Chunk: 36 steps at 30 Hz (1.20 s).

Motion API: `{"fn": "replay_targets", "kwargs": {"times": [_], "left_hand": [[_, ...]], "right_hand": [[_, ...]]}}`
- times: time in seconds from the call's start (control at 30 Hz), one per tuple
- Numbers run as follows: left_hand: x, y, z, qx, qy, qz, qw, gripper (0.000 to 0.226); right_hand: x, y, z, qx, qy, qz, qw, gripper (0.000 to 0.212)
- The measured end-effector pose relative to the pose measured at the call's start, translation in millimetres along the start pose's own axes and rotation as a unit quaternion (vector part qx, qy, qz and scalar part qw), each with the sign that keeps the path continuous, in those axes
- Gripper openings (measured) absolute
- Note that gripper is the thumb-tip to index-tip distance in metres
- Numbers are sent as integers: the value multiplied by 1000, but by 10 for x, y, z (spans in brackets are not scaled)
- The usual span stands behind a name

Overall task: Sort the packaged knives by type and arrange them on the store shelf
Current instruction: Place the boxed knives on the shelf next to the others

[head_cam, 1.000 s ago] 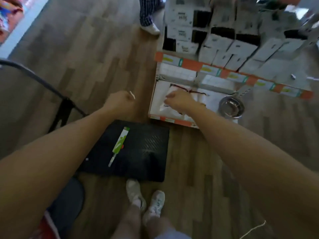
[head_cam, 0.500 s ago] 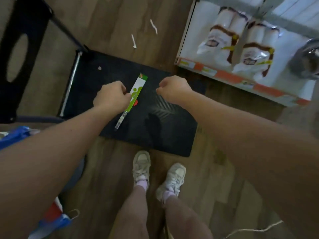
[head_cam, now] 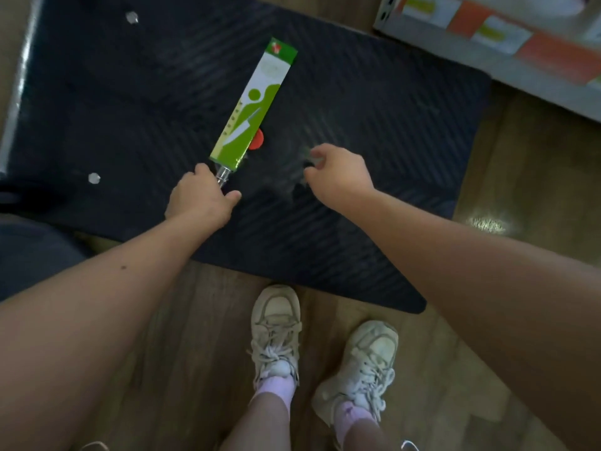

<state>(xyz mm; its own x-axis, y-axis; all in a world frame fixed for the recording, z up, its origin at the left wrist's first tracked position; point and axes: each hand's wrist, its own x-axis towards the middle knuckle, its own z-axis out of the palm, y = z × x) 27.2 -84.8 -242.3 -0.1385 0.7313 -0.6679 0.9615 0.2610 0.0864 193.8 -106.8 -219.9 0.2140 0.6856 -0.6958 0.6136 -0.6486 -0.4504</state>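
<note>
One head-worn view faces steeply down onto a black ribbed platform [head_cam: 374, 118] and wooden floor [head_cam: 195, 336]. It sits close to them. The wearer's shoes [head_cam: 276, 323] lie at the bottom and a shelf [head_cam: 487, 34] edge at the top right.

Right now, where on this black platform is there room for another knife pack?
Bare platform lies right of the packaged knife, toward the shelf base, and left of it, between the two silver bolts. The near middle is crowded: the left hand grips the knife's handle and the right hand hovers beside it.
</note>
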Motion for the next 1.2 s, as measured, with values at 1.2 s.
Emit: {"fn": "replay_targets", "kwargs": {"times": [1.2], "left_hand": [[-2759,2468,-3445,-192,49,211,957,5]], "right_hand": [[-2584,-1184,-4160,21,192,3,981,37]]}}
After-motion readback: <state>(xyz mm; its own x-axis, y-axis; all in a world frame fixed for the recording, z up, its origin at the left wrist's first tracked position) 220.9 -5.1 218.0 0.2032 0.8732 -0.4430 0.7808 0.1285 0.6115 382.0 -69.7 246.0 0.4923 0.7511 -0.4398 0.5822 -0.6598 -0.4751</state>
